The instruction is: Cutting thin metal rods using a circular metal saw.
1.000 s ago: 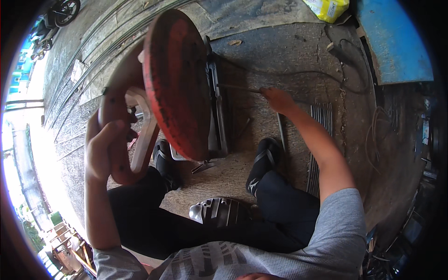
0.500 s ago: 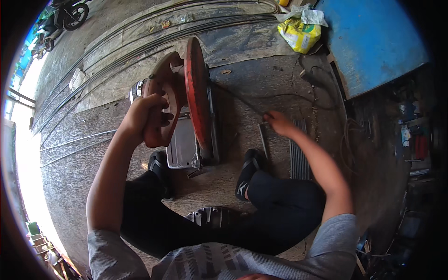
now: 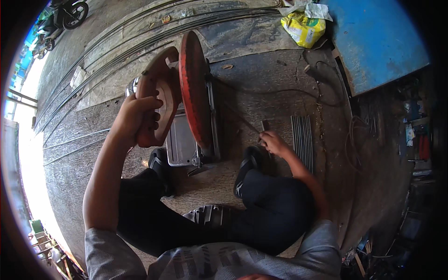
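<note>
My left hand (image 3: pixel 136 114) is wrapped round the D-shaped handle of a red chop saw (image 3: pixel 192 88), which stands on the floor in front of me. Its round red guard is raised above the grey metal base (image 3: pixel 182 142). To the right of the saw, my right hand (image 3: pixel 275 142) is closed round one end of a thin metal rod (image 3: pixel 245 121). The rod slants up and left toward the saw's base. A short metal piece (image 3: pixel 265 125) shows just behind my right hand. Beside that hand, several cut metal rods (image 3: pixel 302 140) lie in a row on the floor.
Long thin rods (image 3: pixel 154 37) stretch over a worn sheet at the far side. A dark cable (image 3: pixel 275 91) crosses the floor behind the rod. At the far right stand a yellow bag (image 3: pixel 303 30) and a blue panel (image 3: pixel 378 42). My feet flank the saw's near side.
My right hand has come nearer to me with the rod, drawing the rod's far end back from the saw. My left hand stays on the handle, and the guard remains raised.
</note>
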### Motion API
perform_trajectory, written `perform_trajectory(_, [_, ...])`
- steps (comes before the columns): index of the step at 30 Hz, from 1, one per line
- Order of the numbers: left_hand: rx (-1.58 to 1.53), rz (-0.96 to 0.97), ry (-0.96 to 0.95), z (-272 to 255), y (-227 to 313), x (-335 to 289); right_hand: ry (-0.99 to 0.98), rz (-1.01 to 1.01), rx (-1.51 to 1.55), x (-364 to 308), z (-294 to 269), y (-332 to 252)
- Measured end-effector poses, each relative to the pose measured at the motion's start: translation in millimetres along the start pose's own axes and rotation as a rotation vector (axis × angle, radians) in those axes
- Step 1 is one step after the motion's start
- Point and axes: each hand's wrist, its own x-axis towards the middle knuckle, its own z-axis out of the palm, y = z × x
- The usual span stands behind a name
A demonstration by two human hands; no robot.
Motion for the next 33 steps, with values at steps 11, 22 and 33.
perform_trajectory(11, [0.074,-0.078,0.069,-1.1,-5.5,7.0,-0.042,-0.155,-0.033,23.8,48.1,23.7])
perform_trajectory(22, [0.142,-0.103,0.146,6.3,-10.8,10.7,-0.205,-0.099,0.449,43.1,48.6,51.3])
perform_trajectory(33, [0.173,-0.103,0.136,4.2,-6.0,7.0,-0.204,-0.196,0.556,42.4,44.6,61.7])
